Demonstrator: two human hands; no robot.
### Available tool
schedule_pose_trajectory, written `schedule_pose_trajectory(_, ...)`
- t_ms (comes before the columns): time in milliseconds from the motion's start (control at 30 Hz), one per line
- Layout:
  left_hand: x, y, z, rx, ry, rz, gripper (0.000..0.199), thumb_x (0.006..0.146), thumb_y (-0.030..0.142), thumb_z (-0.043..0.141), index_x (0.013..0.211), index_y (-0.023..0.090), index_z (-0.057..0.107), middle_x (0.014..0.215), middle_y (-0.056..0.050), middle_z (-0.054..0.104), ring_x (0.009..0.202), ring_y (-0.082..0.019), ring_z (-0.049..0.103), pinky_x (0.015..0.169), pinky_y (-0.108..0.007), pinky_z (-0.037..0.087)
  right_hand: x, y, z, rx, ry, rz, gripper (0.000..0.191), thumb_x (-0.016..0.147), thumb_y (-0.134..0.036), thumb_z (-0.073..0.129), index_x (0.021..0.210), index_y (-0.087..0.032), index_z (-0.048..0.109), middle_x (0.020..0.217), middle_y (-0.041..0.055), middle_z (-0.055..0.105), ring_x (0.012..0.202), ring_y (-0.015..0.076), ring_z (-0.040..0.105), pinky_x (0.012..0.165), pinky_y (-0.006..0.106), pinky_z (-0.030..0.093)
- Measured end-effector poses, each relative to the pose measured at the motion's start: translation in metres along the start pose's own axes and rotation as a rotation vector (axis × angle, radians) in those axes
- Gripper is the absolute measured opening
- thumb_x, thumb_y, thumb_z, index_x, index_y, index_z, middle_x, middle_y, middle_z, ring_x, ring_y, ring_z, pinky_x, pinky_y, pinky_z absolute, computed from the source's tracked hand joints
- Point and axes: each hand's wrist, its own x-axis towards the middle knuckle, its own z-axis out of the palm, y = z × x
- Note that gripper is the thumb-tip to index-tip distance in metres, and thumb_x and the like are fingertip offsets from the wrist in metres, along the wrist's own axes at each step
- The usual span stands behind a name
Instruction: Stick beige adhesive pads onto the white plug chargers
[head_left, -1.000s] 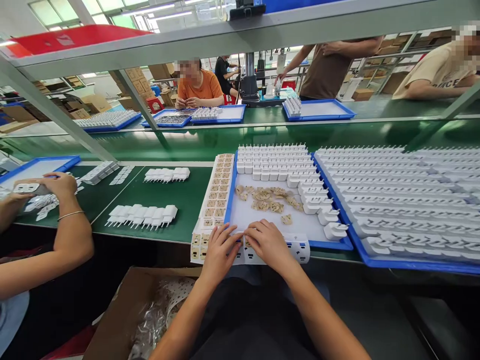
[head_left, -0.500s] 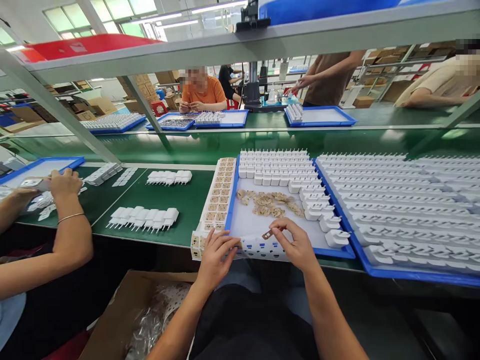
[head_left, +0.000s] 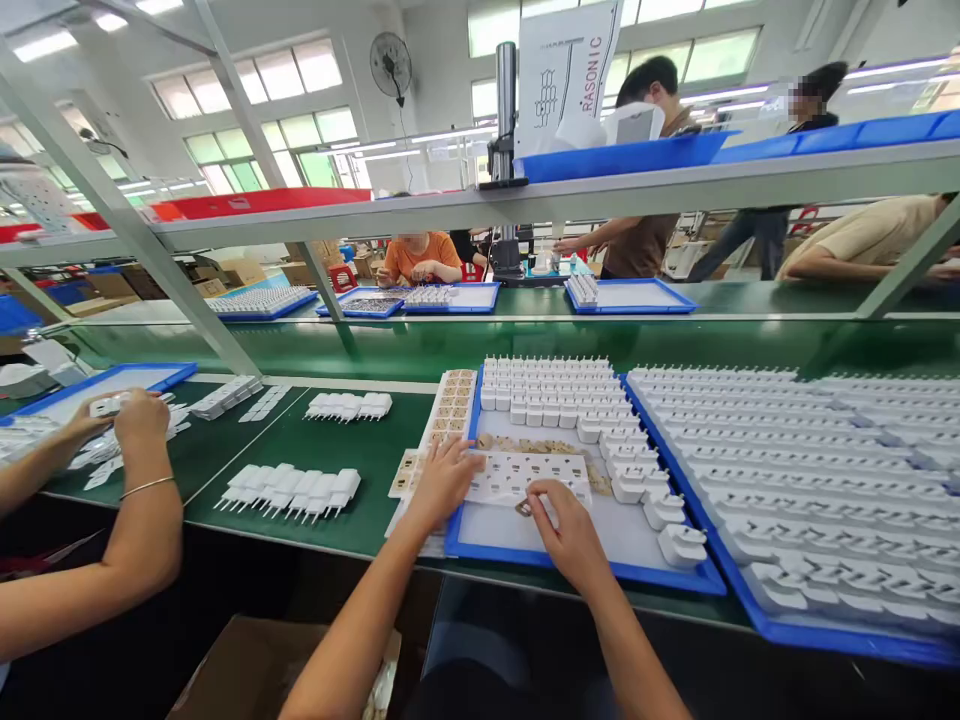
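My left hand (head_left: 445, 482) holds a sheet of adhesive pads, its fingers long across the top and its thumb hidden. The sheet's bare white, slotted part (head_left: 536, 468) stretches right over the blue-rimmed tray (head_left: 517, 549); tan pads (head_left: 406, 470) show at its left end. My right hand (head_left: 568, 535) pinches one small brown pad (head_left: 523, 508) between thumb and fingertips, just below the sheet's lower edge. Behind the sheet, loose tan pads (head_left: 540, 446) lie in the tray, partly covered. White plug adapters (head_left: 551, 385), pins up, stand in rows along the tray's back and right side.
Another sheet of pads (head_left: 454, 400) lies left of the tray. A second tray (head_left: 832, 638) packed with adapters stands at right. Two groups of adapters (head_left: 289, 490) lie on the green bench. At left, a co-worker's hands (head_left: 135, 420) handle white parts. A shelf (head_left: 420, 208) spans above.
My view has tilted up. The sheet of pads has moved from the tray's front edge to over its middle, with my left hand on it. My right hand still pinches a brown pad.
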Motion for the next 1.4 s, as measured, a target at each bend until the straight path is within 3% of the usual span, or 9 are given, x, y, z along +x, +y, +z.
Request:
schedule_pose_trajectory(133,-0.006,-0.004,0.022,-0.16,0.066,-0.025,0.027,0.093,0.013,0.053,0.108,0.025,0.073,0.118,-0.007,0.073,0.118,-0.024,0.063,0.109,-0.054,0.047,-0.006,0.004,0.0,0.056,-0.001,0.049,0.021,0.101,-0.031,0.046,0.091,-0.022,0.062,0.082,0.0042,0.07,0.076,0.0201,0.069,0.07,0.031,0.056)
schedule_pose_trajectory(300,-0.009,0.002,0.018,-0.139,0.112,0.014,0.026,0.093,0.013,0.054,0.108,0.025,0.072,0.113,-0.006,0.075,0.113,-0.024,0.066,0.108,-0.052,0.047,-0.008,0.006,-0.004,0.151,-0.018,0.148,0.023,0.1,-0.036,0.047,0.09,-0.022,0.064,0.08,0.0038,0.071,0.074,0.0201,0.069,0.068,0.029,0.056)
schedule_pose_trajectory(500,0.031,0.0,-0.012,-0.123,-0.136,0.086,0.026,0.092,0.025,0.058,0.115,0.027,0.071,0.113,-0.005,0.076,0.102,-0.024,0.071,0.091,-0.038,0.058,-0.008,0.014,-0.001,0.192,0.002,0.237,0.027,0.096,-0.043,0.052,0.083,-0.023,0.065,0.075,0.003,0.07,0.069,0.0205,0.067,0.067,0.03,0.057)
schedule_pose_trajectory(600,0.064,-0.031,-0.033,-0.158,-0.151,-0.04,0.029,0.092,0.035,0.058,0.118,0.03,0.07,0.12,-0.003,0.074,0.11,-0.023,0.069,0.096,-0.035,0.055,-0.007,0.015,-0.002,0.157,0.01,0.244,0.027,0.093,-0.045,0.055,0.081,-0.023,0.066,0.073,0.0024,0.07,0.066,0.0192,0.066,0.063,0.028,0.056)
schedule_pose_trajectory(700,0.082,-0.078,-0.043,-0.152,-0.095,-0.214,0.035,0.095,0.037,0.051,0.123,0.026,0.068,0.123,-0.006,0.073,0.107,-0.023,0.07,0.092,-0.033,0.055,-0.007,0.017,-0.004,0.117,-0.007,0.257,0.024,0.093,-0.044,0.056,0.085,-0.023,0.066,0.08,0.0035,0.072,0.07,0.0188,0.069,0.064,0.026,0.057)
schedule_pose_trajectory(833,0.077,-0.131,-0.028,-0.118,-0.085,-0.479,0.041,0.096,0.035,0.044,0.125,0.017,0.066,0.123,-0.012,0.071,0.108,-0.026,0.069,0.094,-0.035,0.053,-0.008,0.02,-0.005,0.121,0.011,0.289,0.022,0.094,-0.042,0.056,0.087,-0.023,0.065,0.092,0.0057,0.074,0.081,0.0201,0.072,0.073,0.027,0.058)
schedule_pose_trajectory(933,0.07,-0.149,-0.008,-0.105,-0.162,-0.603,0.047,0.095,0.043,0.045,0.13,0.016,0.062,0.131,-0.015,0.067,0.115,-0.028,0.066,0.097,-0.036,0.05,-0.008,0.021,-0.005,0.146,-0.008,0.312,0.022,0.094,-0.042,0.057,0.086,-0.024,0.065,0.093,0.0058,0.073,0.087,0.0213,0.072,0.077,0.028,0.058)
schedule_pose_trajectory(1133,0.071,-0.145,0.012,-0.122,-0.305,-0.633,0.065,0.089,0.058,0.053,0.136,0.014,0.056,0.142,-0.019,0.059,0.135,-0.038,0.051,0.103,-0.039,0.044,-0.009,0.021,-0.004,0.171,0.003,0.357,0.02,0.093,-0.042,0.059,0.088,-0.024,0.064,0.093,0.0052,0.072,0.085,0.0201,0.071,0.078,0.029,0.057)
schedule_pose_trajectory(1400,0.077,-0.128,0.011,-0.258,-0.364,-0.57,0.076,0.079,0.044,0.071,0.146,0.021,0.046,0.141,-0.012,0.061,0.13,-0.036,0.056,0.102,-0.038,0.046,-0.014,0.021,-0.004,0.145,-0.033,0.349,0.017,0.094,-0.04,0.058,0.093,-0.024,0.064,0.09,0.004,0.072,0.084,0.0196,0.07,0.078,0.029,0.055)
